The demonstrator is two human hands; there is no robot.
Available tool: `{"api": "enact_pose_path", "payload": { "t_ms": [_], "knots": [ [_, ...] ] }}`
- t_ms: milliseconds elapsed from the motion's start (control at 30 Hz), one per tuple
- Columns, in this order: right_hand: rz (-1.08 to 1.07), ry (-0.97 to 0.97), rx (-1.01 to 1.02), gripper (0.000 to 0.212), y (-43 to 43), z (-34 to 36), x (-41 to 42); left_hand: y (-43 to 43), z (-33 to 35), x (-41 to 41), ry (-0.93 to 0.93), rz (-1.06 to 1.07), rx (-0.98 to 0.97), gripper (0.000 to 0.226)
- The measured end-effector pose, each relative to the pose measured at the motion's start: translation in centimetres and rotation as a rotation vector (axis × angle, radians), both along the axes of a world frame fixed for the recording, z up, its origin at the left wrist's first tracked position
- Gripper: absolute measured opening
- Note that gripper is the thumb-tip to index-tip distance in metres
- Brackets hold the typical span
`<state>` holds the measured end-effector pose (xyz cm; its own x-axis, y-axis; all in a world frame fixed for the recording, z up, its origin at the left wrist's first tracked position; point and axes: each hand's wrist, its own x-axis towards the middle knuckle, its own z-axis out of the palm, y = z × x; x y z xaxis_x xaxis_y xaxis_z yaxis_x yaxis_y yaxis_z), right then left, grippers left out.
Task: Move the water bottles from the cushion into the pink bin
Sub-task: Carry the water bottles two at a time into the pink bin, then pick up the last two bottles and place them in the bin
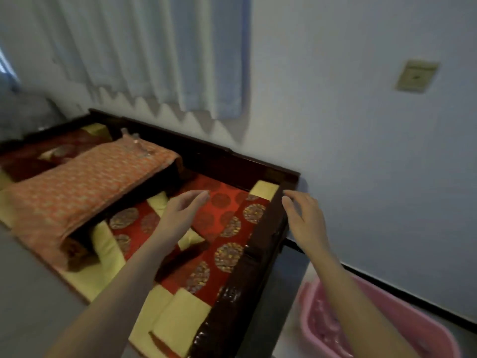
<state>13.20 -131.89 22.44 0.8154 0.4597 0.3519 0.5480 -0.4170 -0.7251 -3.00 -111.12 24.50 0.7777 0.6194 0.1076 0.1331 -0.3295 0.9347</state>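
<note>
My left hand (180, 215) hovers over the red and yellow patterned cushion (227, 236) of a dark wooden bench, fingers apart and holding nothing. Just past the bench's right armrest (260, 257), my right hand (304, 218) is open and bare too. The pink bin (423, 321) stands on the floor at the lower right, below my right forearm; blurred clear shapes lie inside it. Clear plastic water bottles (138, 143), faint and blurred, rest on an orange patterned cushion (77, 184) at the far left of the bench.
A dark wooden backrest (232, 156) runs along the white wall. White curtains (154, 52) hang above the bench. A beige wall plate (415, 76) is on the right. Grey floor shows at the lower left.
</note>
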Motion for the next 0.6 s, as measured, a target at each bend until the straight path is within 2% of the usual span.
{"api": "enact_pose_path", "payload": {
  "t_ms": [100,200,300,433,500,600],
  "knots": [
    [0.132,0.003,0.062,0.029,9.3,0.8,-5.8,7.2,0.8,-9.5,-0.008,0.151,-0.020,0.033],
    [0.293,0.084,0.068,0.029,17.6,0.8,-11.2,13.1,0.3,-18.0,-0.071,0.346,-0.116,0.024],
    [0.402,0.101,-0.004,0.028,23.6,-0.4,-15.1,17.0,-0.9,-24.5,-0.106,0.527,-0.185,0.015],
    [0.538,0.078,-0.124,0.025,31.7,-2.1,-20.0,22.5,-3.3,-31.7,-0.068,0.642,-0.184,0.011],
    [0.571,0.122,-0.133,0.023,35.3,-3.3,-21.9,25.1,-4.5,-34.4,-0.039,0.687,-0.215,0.018],
    [0.588,0.199,-0.107,0.019,41.1,-5.2,-24.4,30.0,-5.3,-37.6,-0.019,0.727,-0.234,0.014]
  ]
}}
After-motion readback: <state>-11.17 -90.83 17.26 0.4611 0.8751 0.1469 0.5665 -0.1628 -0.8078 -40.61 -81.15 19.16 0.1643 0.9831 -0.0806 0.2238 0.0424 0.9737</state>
